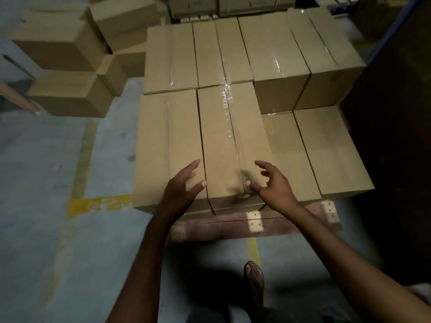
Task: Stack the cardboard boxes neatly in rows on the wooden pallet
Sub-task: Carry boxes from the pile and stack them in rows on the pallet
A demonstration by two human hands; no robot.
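Taped cardboard boxes stand in rows on the wooden pallet (235,223). The front middle box (229,145) lies on the upper layer, with a box (168,145) close on its left. On its right, two lower boxes (326,150) leave a step down. My left hand (184,185) hovers over the seam at the left edge of the middle box, fingers spread. My right hand (270,183) is over that box's near right corner, fingers loosely spread, holding nothing. The back row (233,52) is at the upper height.
Loose cardboard boxes (67,66) are piled on the concrete floor at the left. Yellow floor lines (98,203) run beside the pallet. My sandalled foot (254,280) is just in front of the pallet. A dark wall closes the right side.
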